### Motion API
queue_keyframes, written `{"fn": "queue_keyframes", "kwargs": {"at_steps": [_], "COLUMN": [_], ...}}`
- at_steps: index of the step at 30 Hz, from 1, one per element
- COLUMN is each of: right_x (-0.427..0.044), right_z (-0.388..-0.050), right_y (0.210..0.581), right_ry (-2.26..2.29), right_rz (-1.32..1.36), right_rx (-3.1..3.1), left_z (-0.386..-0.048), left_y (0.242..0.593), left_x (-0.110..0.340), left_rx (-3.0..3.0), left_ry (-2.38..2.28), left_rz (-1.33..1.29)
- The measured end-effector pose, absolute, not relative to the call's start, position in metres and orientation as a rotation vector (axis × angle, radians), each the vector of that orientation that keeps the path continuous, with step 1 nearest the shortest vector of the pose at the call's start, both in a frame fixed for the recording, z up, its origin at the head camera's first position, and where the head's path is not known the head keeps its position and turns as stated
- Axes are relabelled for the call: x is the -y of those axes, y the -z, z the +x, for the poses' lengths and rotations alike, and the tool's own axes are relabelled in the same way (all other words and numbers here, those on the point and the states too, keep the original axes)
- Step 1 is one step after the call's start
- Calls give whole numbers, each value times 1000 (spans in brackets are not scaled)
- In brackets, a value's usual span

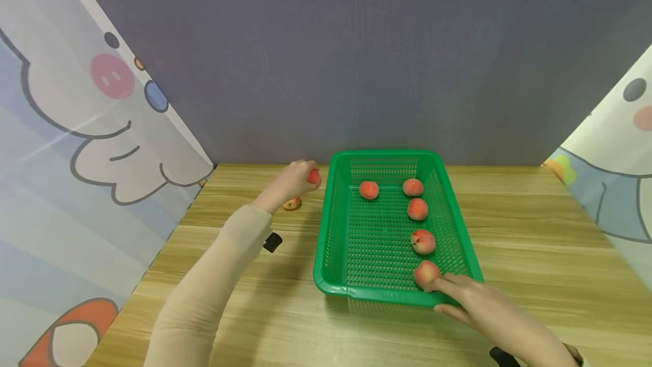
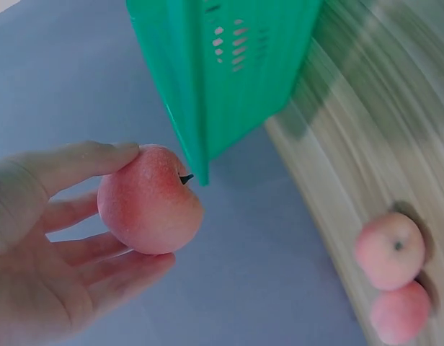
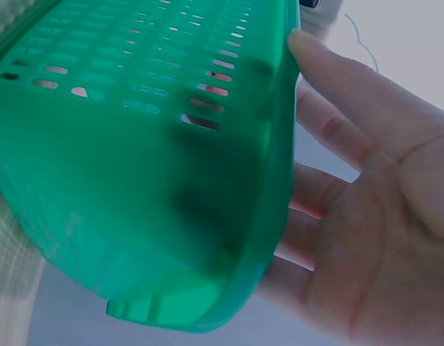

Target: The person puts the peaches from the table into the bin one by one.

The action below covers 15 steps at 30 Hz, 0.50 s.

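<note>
My left hand (image 1: 291,181) holds a red apple (image 1: 314,177) beside the far left part of the green plastic basket (image 1: 326,225). In the left wrist view, thumb and fingertips grip this apple (image 2: 151,200), its dark stem facing the basket rim. My right hand (image 1: 474,302) grips the basket's near right corner. The right wrist view has the thumb on one side of the rim (image 3: 280,166) and the fingers on the other. Several apples lie inside the basket, one apple (image 1: 369,190) at the left and the others in a line along the right, the nearest apple (image 1: 427,274) by my right fingers.
On the wooden table (image 1: 530,254), left of the basket, an apple (image 1: 292,203) is partly hidden by my left wrist. The left wrist view has two apples there, an upper apple (image 2: 391,250) and a lower apple (image 2: 401,313). A grey wall (image 1: 356,61) rises behind.
</note>
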State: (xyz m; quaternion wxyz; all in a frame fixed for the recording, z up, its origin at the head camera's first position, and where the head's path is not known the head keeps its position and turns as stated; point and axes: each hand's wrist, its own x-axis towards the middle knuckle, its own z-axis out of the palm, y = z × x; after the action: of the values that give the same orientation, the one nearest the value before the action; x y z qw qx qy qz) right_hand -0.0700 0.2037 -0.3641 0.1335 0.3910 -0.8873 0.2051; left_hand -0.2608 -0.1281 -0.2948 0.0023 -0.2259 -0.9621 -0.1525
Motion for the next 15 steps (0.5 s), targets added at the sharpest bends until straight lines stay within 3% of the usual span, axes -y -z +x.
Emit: {"fn": "queue_keyframes", "kwargs": {"at_steps": [15], "right_x": [-205], "right_z": [-70], "right_y": [364], "right_ry": [-589], "right_rz": [1111], "right_rx": [2617], "left_z": [-262], "left_y": [287], "left_x": [86], "left_rx": [3028], "left_ry": [417], "left_rz": [-809]}}
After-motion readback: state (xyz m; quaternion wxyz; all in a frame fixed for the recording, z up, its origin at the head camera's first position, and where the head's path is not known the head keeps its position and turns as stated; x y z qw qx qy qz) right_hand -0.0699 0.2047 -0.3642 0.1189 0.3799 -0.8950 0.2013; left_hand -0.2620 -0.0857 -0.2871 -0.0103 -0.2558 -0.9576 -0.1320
